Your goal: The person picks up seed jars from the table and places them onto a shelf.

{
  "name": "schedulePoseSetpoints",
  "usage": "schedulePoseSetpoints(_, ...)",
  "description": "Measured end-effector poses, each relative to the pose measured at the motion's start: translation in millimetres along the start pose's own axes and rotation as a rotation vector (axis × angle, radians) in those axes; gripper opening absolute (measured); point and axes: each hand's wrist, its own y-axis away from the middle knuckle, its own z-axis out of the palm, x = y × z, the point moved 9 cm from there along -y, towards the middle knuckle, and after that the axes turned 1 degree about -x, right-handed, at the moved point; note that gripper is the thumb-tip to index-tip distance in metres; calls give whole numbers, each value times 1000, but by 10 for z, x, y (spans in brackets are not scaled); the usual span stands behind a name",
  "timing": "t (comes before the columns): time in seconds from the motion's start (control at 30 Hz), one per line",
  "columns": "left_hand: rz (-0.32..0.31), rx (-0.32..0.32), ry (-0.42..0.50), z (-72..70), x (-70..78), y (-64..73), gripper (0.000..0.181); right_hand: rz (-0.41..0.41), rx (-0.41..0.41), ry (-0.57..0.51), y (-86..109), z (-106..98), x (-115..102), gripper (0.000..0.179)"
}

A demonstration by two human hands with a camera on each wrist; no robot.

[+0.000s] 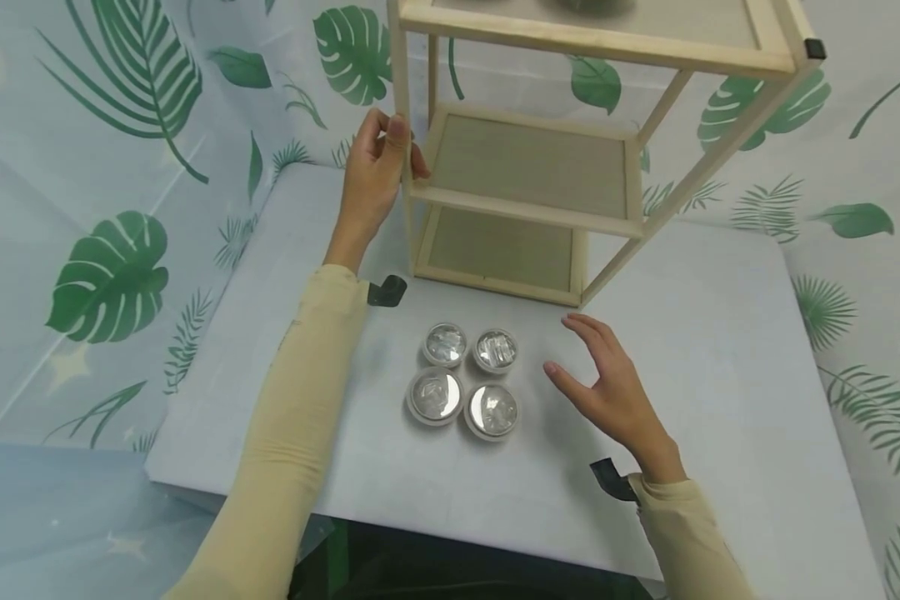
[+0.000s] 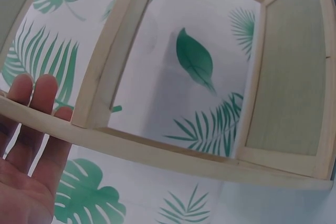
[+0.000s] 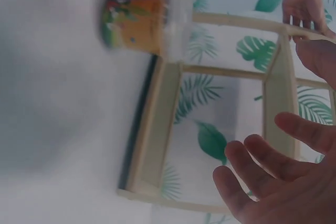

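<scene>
A wooden shelf rack (image 1: 528, 218) with grey-green panels stands toward the back of the table. My left hand (image 1: 375, 171) grips its left front post near the middle shelf; in the left wrist view the fingers (image 2: 44, 94) pass behind the post (image 2: 152, 153). My right hand (image 1: 613, 390) is held over the table to the right of several round tubs (image 1: 492, 411), thumb and fingers spread, with nothing in it. The tubs have clear lids and stand grouped in front of the rack. In the right wrist view one tub (image 3: 137, 23) shows an orange printed side, blurred.
The white table (image 1: 727, 350) has its front edge close to me. Dark objects (image 1: 596, 7) on the rack's top shelf are cut off by the frame. Leaf-printed cloth (image 1: 862, 283) hangs behind and beside the table.
</scene>
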Motion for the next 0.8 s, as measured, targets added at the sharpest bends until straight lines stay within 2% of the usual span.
schedulePoseSetpoints(0.43,-10,3,6,-2,13,5,23,24,-105,-12,298,537,60,69)
schedulePoseSetpoints(0.8,-37,4,19,7,35,14,23,74,-171,-101,460,855,37,70)
